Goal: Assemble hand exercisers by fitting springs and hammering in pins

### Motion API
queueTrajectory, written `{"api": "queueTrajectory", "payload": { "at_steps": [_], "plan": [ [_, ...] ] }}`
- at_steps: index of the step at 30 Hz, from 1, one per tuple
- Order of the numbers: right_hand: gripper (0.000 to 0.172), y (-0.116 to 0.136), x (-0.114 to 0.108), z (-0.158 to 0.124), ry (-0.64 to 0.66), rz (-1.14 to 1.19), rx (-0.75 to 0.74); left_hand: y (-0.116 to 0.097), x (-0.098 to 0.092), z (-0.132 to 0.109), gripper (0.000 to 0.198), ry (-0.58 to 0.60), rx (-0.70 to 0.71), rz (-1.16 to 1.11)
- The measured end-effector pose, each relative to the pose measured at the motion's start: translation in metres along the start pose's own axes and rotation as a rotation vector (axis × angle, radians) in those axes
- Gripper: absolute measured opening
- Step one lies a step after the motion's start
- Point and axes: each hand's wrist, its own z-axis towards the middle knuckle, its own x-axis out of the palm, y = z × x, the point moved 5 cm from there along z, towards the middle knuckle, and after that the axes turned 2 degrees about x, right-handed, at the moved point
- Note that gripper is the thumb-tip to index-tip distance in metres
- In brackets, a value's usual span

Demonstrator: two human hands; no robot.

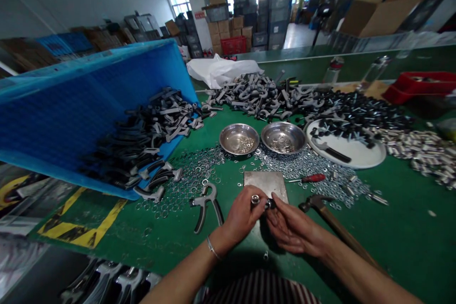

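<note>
Over the near edge of a square metal plate (pixel 265 181), my left hand (pixel 244 211) is closed round a silver metal sleeve (pixel 255 200) with its round end showing. My right hand (pixel 294 228) meets it from the right, fingertips pinching a small black knob (pixel 271 204); the fingers hide most of that part. Left of my hands lies a grey and black spring-grip clamp (pixel 206 204). A hammer (pixel 324 206) rests right of my right hand. Behind the plate is a red-handled screwdriver (pixel 309 178).
Steel bowls (pixel 238 126) (pixel 284 126) hold small parts. Loose washers (pixel 199 166) cover the bench around them. A white plate (pixel 366 159) carries black knob screws. At left, a tipped blue crate (pixel 99 80) spills clamp bodies. Silver sleeves (pixel 427 152) are heaped right.
</note>
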Motion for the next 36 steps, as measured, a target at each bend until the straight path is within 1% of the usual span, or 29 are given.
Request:
{"api": "queueTrajectory", "payload": {
  "at_steps": [1, 2, 3, 5, 7, 8, 10, 11, 13, 15, 16, 17, 18, 20, 21, 22, 23, 24, 27, 28, 29, 30, 33, 34, 35, 36],
  "plan": [
    [0.059, 0.001, -0.002, 0.001, -0.008, 0.008, 0.001, 0.001, 0.001, 0.000, 0.020, 0.002, -0.011, -0.002],
    [0.062, 0.003, -0.006, 0.003, -0.047, -0.045, -0.026, 0.004, 0.002, 0.000, 0.020, -0.005, -0.042, -0.012],
    [0.067, 0.006, -0.010, 0.005, -0.100, -0.149, -0.065, 0.007, 0.003, 0.000, 0.021, -0.021, -0.088, -0.026],
    [0.076, 0.014, -0.019, 0.007, -0.227, -0.427, -0.147, 0.014, 0.005, -0.001, 0.023, -0.073, -0.194, -0.058],
    [0.077, 0.021, -0.024, 0.008, -0.333, -0.633, -0.224, 0.020, 0.005, -0.001, 0.025, -0.127, -0.281, -0.105],
    [0.071, 0.024, -0.025, 0.006, -0.369, -0.675, -0.269, 0.022, 0.004, -0.001, 0.026, -0.144, -0.314, -0.134],
    [0.050, 0.032, -0.024, 0.001, -0.430, -0.723, -0.403, 0.025, 0.003, -0.001, 0.029, -0.159, -0.370, -0.205],
    [0.042, 0.035, -0.023, -0.003, -0.458, -0.762, -0.478, 0.026, 0.003, -0.001, 0.029, -0.162, -0.395, -0.240],
    [0.037, 0.041, -0.018, -0.011, -0.521, -0.870, -0.608, 0.025, 0.001, -0.001, 0.030, -0.162, -0.428, -0.294],
    [0.023, 0.042, -0.014, -0.016, -0.563, -0.931, -0.665, 0.020, 0.000, 0.000, 0.030, -0.163, -0.415, -0.301],
    [0.017, 0.042, -0.013, -0.016, -0.561, -0.897, -0.658, 0.018, -0.001, 0.000, 0.029, -0.163, -0.392, -0.278],
    [0.016, 0.040, -0.013, -0.015, -0.532, -0.819, -0.625, 0.015, -0.002, 0.000, 0.028, -0.160, -0.361, -0.243],
    [0.018, 0.038, -0.012, -0.012, -0.475, -0.712, -0.568, 0.013, -0.002, 0.000, 0.027, -0.152, -0.329, -0.201],
    [0.022, 0.031, -0.010, -0.005, -0.312, -0.490, -0.428, 0.012, -0.001, 0.000, 0.024, -0.110, -0.288, -0.128],
    [0.024, 0.028, -0.009, -0.003, -0.239, -0.421, -0.372, 0.013, 0.000, 0.000, 0.024, -0.085, -0.281, -0.110],
    [0.025, 0.025, -0.008, -0.001, -0.204, -0.399, -0.343, 0.014, 0.001, 0.000, 0.024, -0.066, -0.280, -0.104],
    [0.025, 0.024, -0.010, -0.001, -0.220, -0.431, -0.349, 0.015, 0.002, -0.001, 0.023, -0.062, -0.283, -0.110],
    [0.024, 0.025, -0.013, -0.002, -0.279, -0.506, -0.392, 0.016, 0.002, 0.000, 0.023, -0.068, -0.290, -0.127],
    [0.022, 0.030, -0.016, -0.012, -0.520, -0.810, -0.610, 0.017, 0.001, 0.001, 0.025, -0.097, -0.335, -0.201],
    [0.022, 0.031, -0.016, -0.014, -0.561, -0.858, -0.655, 0.016, 0.001, 0.001, 0.025, -0.093, -0.354, -0.219],
    [0.023, 0.030, -0.015, -0.014, -0.565, -0.844, -0.664, 0.016, 0.001, 0.001, 0.025, -0.085, -0.368, -0.225],
    [0.024, 0.029, -0.014, -0.013, -0.538, -0.768, -0.636, 0.015, 0.001, 0.001, 0.025, -0.080, -0.371, -0.212],
    [0.028, 0.020, -0.008, -0.004, -0.356, -0.411, -0.444, 0.012, -0.001, -0.001, 0.023, -0.072, -0.323, -0.083],
    [0.030, 0.017, -0.005, -0.001, -0.305, -0.322, -0.394, 0.011, -0.001, -0.001, 0.023, -0.065, -0.305, -0.035],
    [0.031, 0.016, -0.003, 0.000, -0.275, -0.275, -0.370, 0.011, -0.001, -0.002, 0.023, -0.055, -0.294, -0.002],
    [0.031, 0.015, -0.002, 0.000, -0.273, -0.268, -0.371, 0.012, -0.001, -0.003, 0.024, -0.048, -0.292, 0.006]
  ]
}}
